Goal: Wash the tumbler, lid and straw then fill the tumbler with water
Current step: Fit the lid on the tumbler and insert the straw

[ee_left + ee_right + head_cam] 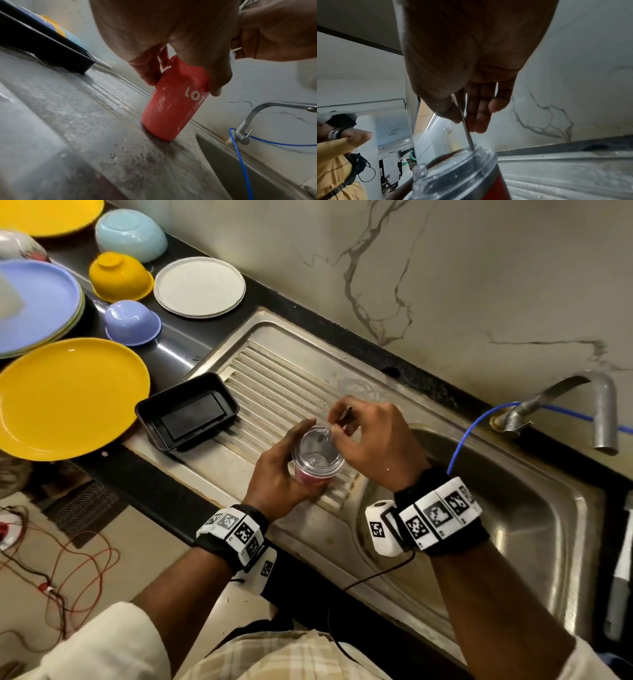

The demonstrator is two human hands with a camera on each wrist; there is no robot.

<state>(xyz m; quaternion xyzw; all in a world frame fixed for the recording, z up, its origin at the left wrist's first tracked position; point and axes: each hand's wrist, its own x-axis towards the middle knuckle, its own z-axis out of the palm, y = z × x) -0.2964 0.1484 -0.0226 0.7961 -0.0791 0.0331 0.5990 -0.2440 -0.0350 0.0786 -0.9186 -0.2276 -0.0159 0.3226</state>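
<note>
On the ribbed drainboard, just left of the sink, the red tumbler stands upright with its clear lid on. The left hand has its fingers wrapped round the tumbler. The right hand pinches a thin metal straw whose lower end enters the lid. A black tray sits left; plates lie on the worktop beyond; the tap is far right.

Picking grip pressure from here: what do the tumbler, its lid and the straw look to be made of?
Tumbler: smooth matt red coating, wet, with white lettering; what lies under it is unclear. Lid: clear hard plastic, see-through and glossy. Straw: thin and rigid with a silvery sheen, probably metal.
</note>
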